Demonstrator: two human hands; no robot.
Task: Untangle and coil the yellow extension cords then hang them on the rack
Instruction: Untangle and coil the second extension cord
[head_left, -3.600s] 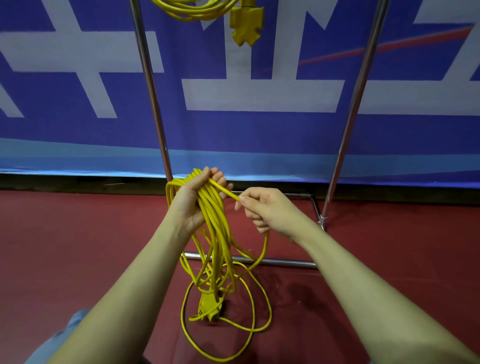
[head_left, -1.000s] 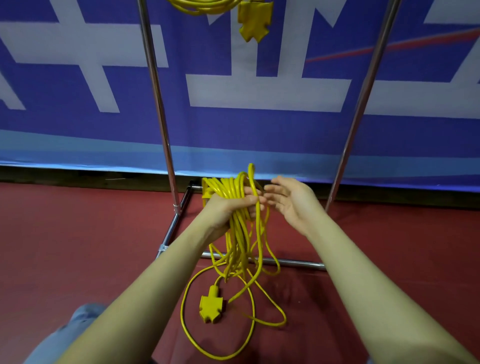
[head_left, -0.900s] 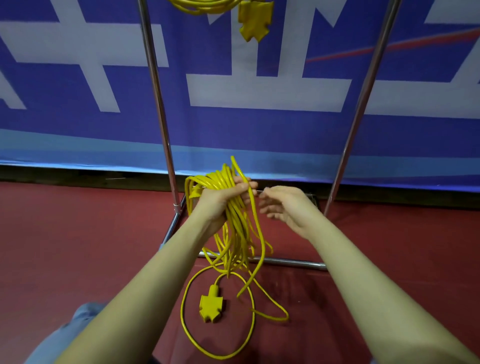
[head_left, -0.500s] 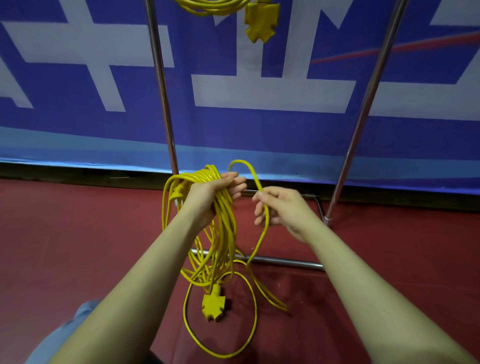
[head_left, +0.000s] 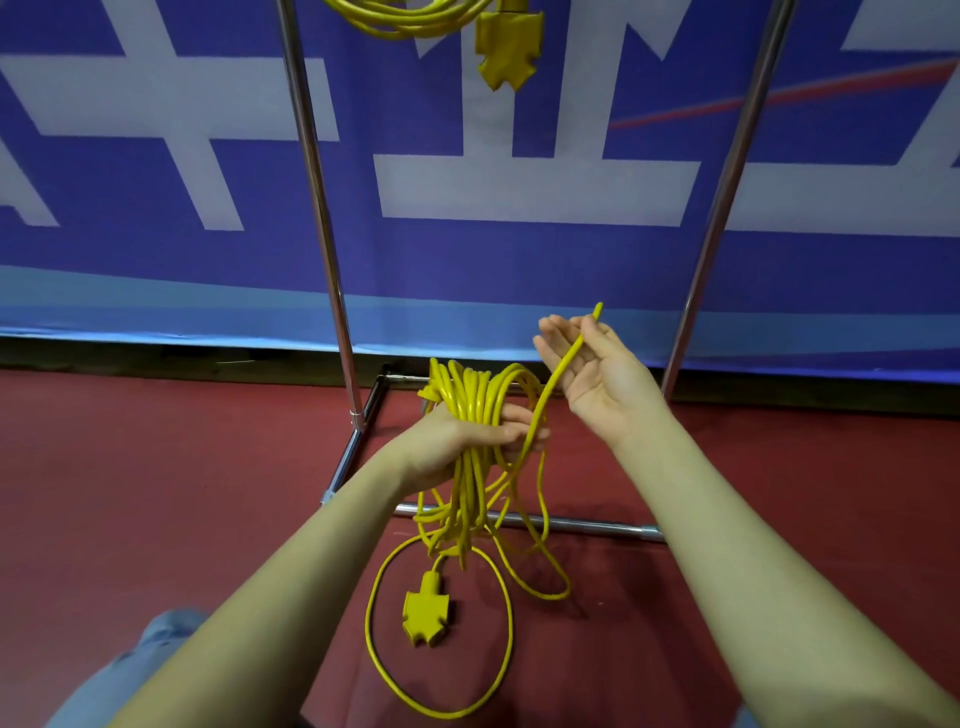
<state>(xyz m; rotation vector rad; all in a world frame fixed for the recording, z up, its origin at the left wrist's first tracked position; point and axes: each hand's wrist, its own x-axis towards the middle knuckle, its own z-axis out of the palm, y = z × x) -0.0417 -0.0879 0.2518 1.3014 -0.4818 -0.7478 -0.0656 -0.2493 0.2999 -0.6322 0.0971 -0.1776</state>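
Observation:
My left hand (head_left: 470, 439) grips a bundle of several loops of the yellow extension cord (head_left: 467, 395) at their top. The loops hang down to the red floor, where the cord's yellow socket block (head_left: 426, 616) lies inside a loose loop. One strand runs from the bundle up and to the right across the palm of my right hand (head_left: 597, 374), whose fingers are nearly straight. A second coiled yellow cord (head_left: 410, 23) with its socket block (head_left: 509, 52) hangs from the rack at the top edge.
The metal rack's left pole (head_left: 317, 208) and right pole (head_left: 727, 197) rise in front of a blue and white banner (head_left: 519, 260). Its base bar (head_left: 582, 526) lies on the red floor (head_left: 156, 467) under the hanging loops. My knee in jeans (head_left: 130, 670) shows at the bottom left.
My right hand has risen to the right and turned palm up, lifting one strand away from the bundle. The left hand has kept its grip and shifted right.

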